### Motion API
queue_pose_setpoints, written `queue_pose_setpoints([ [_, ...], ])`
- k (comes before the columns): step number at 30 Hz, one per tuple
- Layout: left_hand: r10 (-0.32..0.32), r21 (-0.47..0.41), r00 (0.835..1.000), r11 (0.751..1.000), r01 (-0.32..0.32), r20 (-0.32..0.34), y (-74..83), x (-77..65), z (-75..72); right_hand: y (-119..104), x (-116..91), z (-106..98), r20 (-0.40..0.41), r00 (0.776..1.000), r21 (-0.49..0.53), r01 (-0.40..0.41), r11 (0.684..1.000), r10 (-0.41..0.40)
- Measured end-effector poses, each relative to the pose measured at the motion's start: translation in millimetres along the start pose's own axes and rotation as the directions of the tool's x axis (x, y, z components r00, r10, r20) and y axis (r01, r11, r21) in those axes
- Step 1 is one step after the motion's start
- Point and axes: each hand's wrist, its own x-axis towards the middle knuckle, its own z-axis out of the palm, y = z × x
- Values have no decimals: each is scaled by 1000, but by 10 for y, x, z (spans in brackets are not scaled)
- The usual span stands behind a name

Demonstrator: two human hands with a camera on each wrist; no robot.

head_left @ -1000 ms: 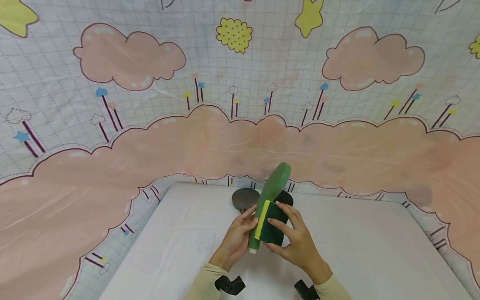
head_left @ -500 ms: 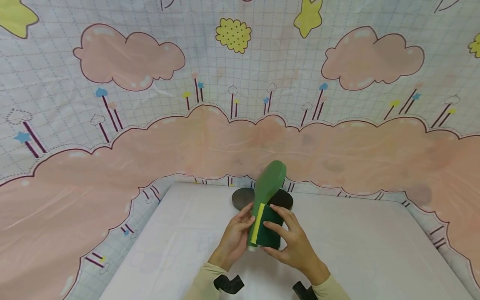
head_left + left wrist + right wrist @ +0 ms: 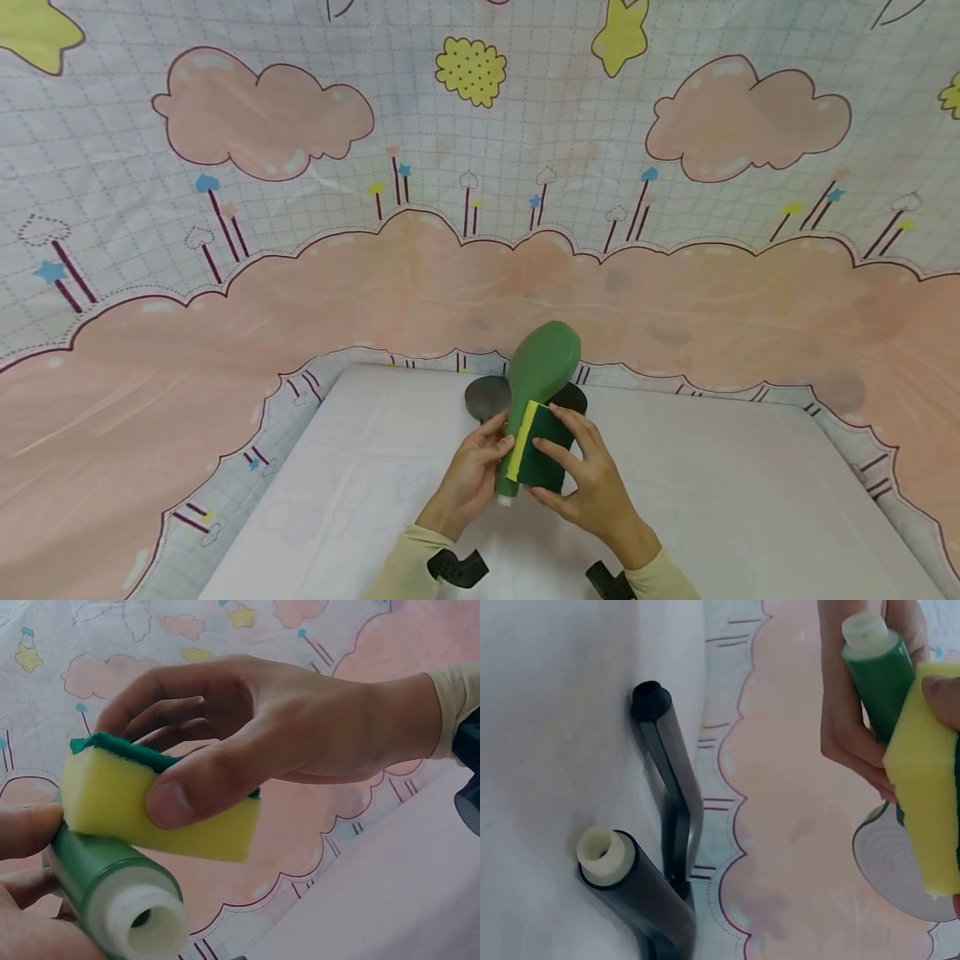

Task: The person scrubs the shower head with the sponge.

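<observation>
A green handheld shower head (image 3: 546, 360) with a white threaded end stands tilted above the table, its rounded back showing in the head view. My left hand (image 3: 465, 477) grips its handle. My right hand (image 3: 596, 487) holds a sponge (image 3: 112, 787), yellow with a dark green scouring side, between thumb and fingers. The sponge's yellow side lies against the handle, just above the threaded end, as the left wrist view shows. In the right wrist view, the pale round spray face (image 3: 900, 859) is partly hidden by the sponge.
Behind the hands, a grey shower head (image 3: 486, 397) and a black shower head (image 3: 573, 398) lie on the white table (image 3: 720, 475). The green one partly covers them. A printed cloth (image 3: 420, 283) with clouds and stars hangs beyond the table.
The green shower head has turned so its back shows broader and leans less right. The sponge has slid down along the handle, then back up. The other shower heads stay put.
</observation>
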Motion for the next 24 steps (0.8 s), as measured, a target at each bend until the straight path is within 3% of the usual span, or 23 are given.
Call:
queue_pose_setpoints([
  [9,-6,63,1000,998,5,6,6,-40,43,64,24,-111,-86,996,-48,-23,999,19],
  [13,-10,76,1000,997,11,-14,18,-47,47,91,21,-160,-105,994,-79,-37,996,29],
  [24,5,158,1000,987,-7,10,13,-62,28,188,9,-298,-150,985,-128,-102,986,82],
])
